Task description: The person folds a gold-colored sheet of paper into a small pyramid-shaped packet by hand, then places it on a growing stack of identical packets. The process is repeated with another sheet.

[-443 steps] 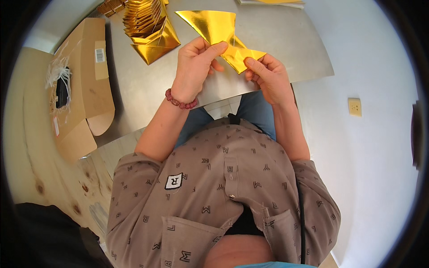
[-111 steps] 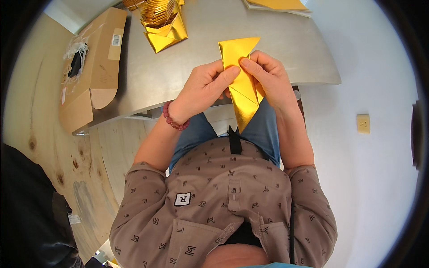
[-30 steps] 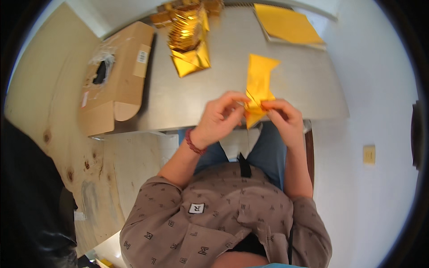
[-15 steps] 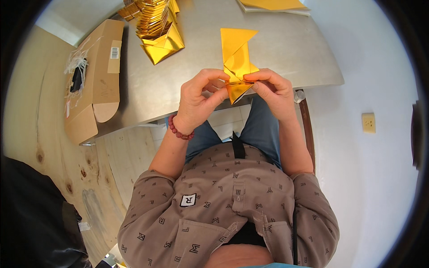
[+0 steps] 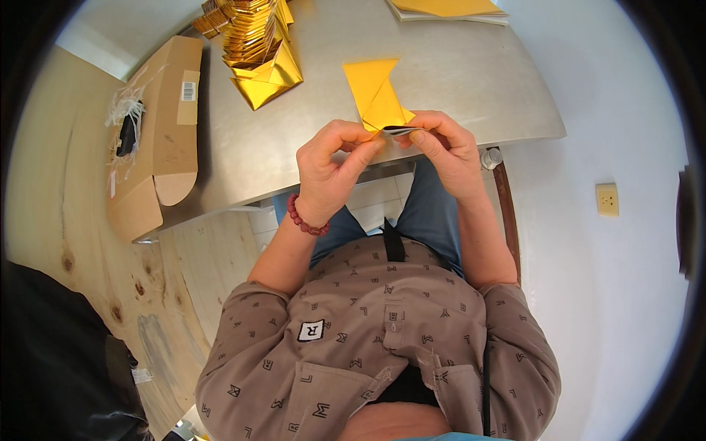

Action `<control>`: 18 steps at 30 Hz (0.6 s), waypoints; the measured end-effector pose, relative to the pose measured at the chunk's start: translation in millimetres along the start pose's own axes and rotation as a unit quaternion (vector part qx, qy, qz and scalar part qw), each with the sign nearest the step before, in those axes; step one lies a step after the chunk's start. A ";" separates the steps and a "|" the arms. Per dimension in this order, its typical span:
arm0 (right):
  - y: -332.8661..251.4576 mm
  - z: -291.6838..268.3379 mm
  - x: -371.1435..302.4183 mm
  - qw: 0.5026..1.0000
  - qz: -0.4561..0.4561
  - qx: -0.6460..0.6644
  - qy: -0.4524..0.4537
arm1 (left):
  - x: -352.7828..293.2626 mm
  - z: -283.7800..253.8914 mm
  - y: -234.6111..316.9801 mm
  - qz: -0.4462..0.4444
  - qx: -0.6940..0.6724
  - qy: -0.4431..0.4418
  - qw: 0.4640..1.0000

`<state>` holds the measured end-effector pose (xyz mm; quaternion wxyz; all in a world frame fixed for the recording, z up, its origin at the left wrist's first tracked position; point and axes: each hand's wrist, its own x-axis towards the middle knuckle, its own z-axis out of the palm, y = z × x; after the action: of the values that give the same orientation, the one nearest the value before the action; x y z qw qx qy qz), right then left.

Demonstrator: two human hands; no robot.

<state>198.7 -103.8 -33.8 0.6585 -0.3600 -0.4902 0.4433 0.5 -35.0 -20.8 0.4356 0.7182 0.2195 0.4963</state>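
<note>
Between my two hands, at the near edge of the table, is a folded sheet of gold paper [image 5: 377, 95]. Its long part with diagonal creases points away from me. The near end is bent up, so a dark and whitish underside shows between my fingers. My left hand [image 5: 334, 162] pinches the paper's near left corner between thumb and fingers. On the opposite corner, the thumb and fingers of my right hand [image 5: 447, 151] are closed. A row of folded gold paper pieces [image 5: 265, 77] lies farther off to the left, packed tightly together.
The metal table [image 5: 471, 81] has a curved right edge. An open cardboard box [image 5: 173, 140] with white strands and a dark item stands at its left. A stack of flat gold sheets [image 5: 448, 9] lies at the far edge. A dark cloth [image 5: 59, 353] hangs at lower left.
The near end of the gold paper, which pointed down toward me, is now bent upward and shows its underside edge. The long part has tilted left and lower.
</note>
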 end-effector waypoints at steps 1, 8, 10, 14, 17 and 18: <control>0.4 0.0 0.2 1.000 -0.004 -0.011 0.001 | -0.7 1.6 0.7 -0.034 -0.026 0.002 0.999; 0.5 -1.4 -0.2 1.000 0.006 -0.021 0.012 | -2.6 10.1 4.5 -0.051 -0.059 0.010 0.997; 0.3 -0.7 -0.5 1.000 0.008 -0.020 0.010 | -2.8 8.7 4.4 -0.058 -0.048 0.011 0.997; -0.5 -0.2 -0.1 1.000 0.019 -0.018 0.005 | -4.6 5.8 8.0 -0.129 -0.045 0.007 0.991; -3.7 -0.4 0.4 0.999 0.032 -0.027 -0.003 | -3.3 8.1 13.3 -0.168 -0.101 0.025 0.980; -5.2 0.4 0.3 0.999 0.038 -0.023 -0.004 | -2.6 8.2 15.6 -0.176 -0.129 0.036 0.975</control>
<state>199.6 -105.3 -28.9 0.6309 -0.3913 -0.4890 0.4580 5.0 -48.4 -10.1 0.5973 0.5876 0.2918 0.4612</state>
